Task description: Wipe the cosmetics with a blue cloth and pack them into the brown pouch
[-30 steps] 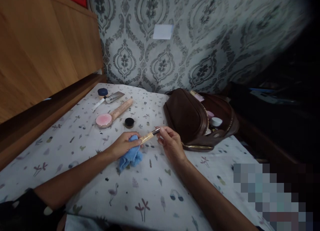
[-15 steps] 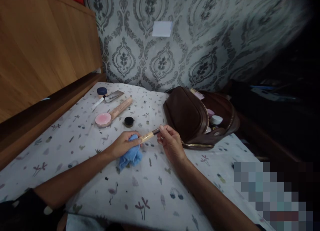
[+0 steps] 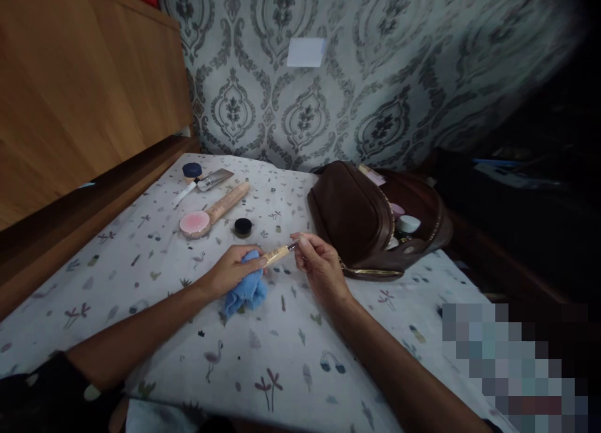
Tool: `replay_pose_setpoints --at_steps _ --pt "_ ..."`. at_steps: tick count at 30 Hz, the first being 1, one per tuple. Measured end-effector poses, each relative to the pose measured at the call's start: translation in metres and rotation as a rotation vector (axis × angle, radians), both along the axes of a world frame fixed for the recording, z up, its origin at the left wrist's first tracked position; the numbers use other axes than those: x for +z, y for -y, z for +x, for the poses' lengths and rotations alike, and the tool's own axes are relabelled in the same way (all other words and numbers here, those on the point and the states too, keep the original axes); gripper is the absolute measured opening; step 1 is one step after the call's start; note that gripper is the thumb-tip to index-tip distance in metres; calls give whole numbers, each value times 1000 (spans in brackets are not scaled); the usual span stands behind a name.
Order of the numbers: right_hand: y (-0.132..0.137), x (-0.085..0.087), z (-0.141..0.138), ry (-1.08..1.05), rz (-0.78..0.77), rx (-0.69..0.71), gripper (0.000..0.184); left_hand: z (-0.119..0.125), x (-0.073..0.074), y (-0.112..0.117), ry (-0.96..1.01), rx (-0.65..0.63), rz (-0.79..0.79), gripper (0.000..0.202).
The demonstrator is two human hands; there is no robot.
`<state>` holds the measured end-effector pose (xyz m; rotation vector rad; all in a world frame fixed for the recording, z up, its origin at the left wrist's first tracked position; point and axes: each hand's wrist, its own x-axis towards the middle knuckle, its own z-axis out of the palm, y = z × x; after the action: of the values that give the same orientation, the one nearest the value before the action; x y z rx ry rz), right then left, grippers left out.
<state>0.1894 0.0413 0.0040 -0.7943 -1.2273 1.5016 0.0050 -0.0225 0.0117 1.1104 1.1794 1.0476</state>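
- Since the earlier frame, only a slight shift: the right hand [image 3: 322, 265] has its fingers a little farther over the dark end [image 3: 292, 246] of the slim yellow tube [image 3: 276, 256], so less of it shows.
- The tube is held just above the worktop [image 3: 300, 364], between both hands.
- Left hand [image 3: 235, 270]: fingers closed on the tube's yellow end, with a bunched blue cloth [image 3: 246, 292] in the same grip.
- Right hand: thumb and fingertips pinched together on the dark end.
- Right of the hands: an unzipped brown bag [image 3: 345, 204], containers inside.
- Beyond the left hand: a black-lidded jar [image 3: 243, 226], and a pink-topped round container [image 3: 195, 223] touching a beige tube [image 3: 230, 203].
- Farther back: a navy-lidded jar [image 3: 192, 169].
- Behind: damask-patterned wallpaper [image 3: 305, 120].
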Motion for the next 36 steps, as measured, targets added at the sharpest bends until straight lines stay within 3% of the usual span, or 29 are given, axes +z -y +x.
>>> replay_pose_setpoints --at_steps 5,10,14,19,22,24,29,33,36 --pt "1 1 -1 -27 -45 13 42 0 -1 -1 -36 -9 20 34" --pt "8 -2 -6 19 -138 160 42 1 -3 -1 -41 1 85 42" --pt "10 -2 -7 11 -153 165 39 -2 -2 0 -181 -24 134 43" --pt "11 0 -6 -36 -235 225 45 -9 0 -6 -296 203 174 32" --pt "15 0 -6 -19 -295 300 48 -13 -1 -10 -173 375 122 19" --pt "17 1 -7 -11 -296 341 49 -14 -1 -11 -85 416 122 16" --pt "23 1 -9 22 -290 445 46 -13 2 -6 -217 338 263 17" --pt "25 -1 -9 55 -276 498 42 -10 4 -1 -431 362 506 15" --pt "25 -2 -10 73 -247 496 42 -8 6 1 -484 372 631 14"
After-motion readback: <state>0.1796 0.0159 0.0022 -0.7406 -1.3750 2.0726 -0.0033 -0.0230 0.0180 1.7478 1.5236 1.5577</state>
